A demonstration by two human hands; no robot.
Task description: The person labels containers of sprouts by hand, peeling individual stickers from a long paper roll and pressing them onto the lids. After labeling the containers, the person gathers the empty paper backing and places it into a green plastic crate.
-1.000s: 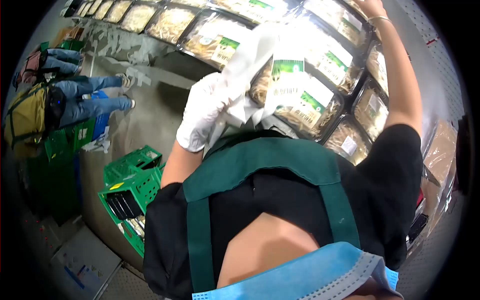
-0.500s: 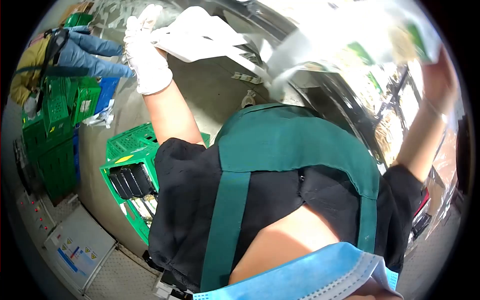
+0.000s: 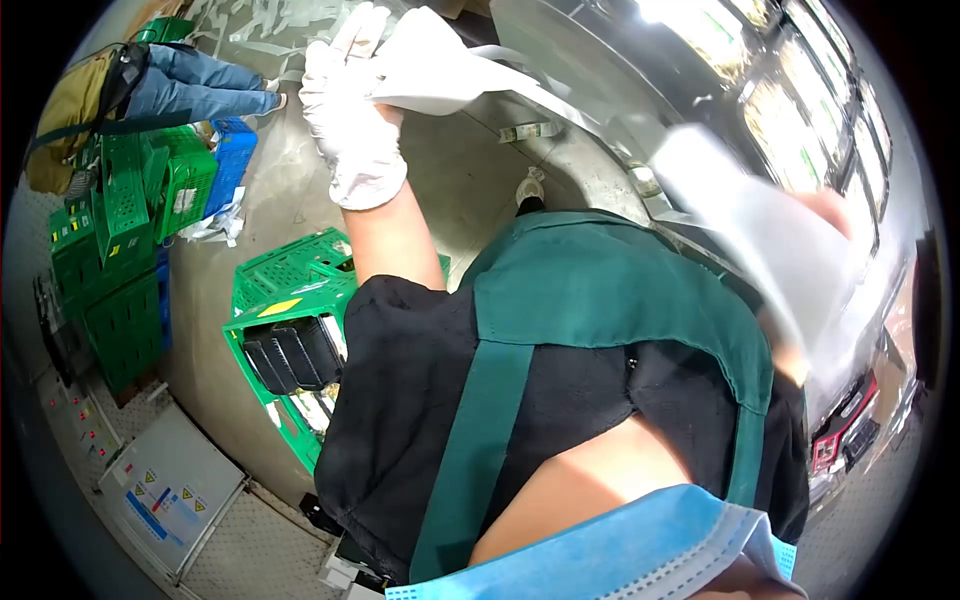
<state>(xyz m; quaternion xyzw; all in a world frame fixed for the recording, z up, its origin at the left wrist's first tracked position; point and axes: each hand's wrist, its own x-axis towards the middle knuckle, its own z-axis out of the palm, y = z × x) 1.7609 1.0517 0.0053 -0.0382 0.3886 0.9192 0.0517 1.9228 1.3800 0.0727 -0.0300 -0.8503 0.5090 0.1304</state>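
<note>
My left hand (image 3: 350, 115), in a white glove, is closed on one end of a crumpled white plastic film (image 3: 440, 70), at the upper left. From there the film runs as a narrow twisted strip towards the right. Its wide translucent part (image 3: 770, 240), smeared by motion, hangs in front of my right forearm. My right hand (image 3: 828, 212) looks bare and blurred, and appears to grip the film; its fingers are mostly hidden. Beyond it stand black trays of pale food (image 3: 790, 110) under shiny clear wrap.
A green crate (image 3: 290, 300) holding black trays sits at my left. Stacked green crates (image 3: 120, 220), a blue crate (image 3: 232, 165) and another person (image 3: 190, 85) are farther left. Plastic scraps (image 3: 260, 20) litter the floor. A grey box with warning labels (image 3: 170, 490) stands lower left.
My right hand has come down and inward, drawing the film off the wrapped trays, which show more now. My left hand has shifted right in view, still on the film.
</note>
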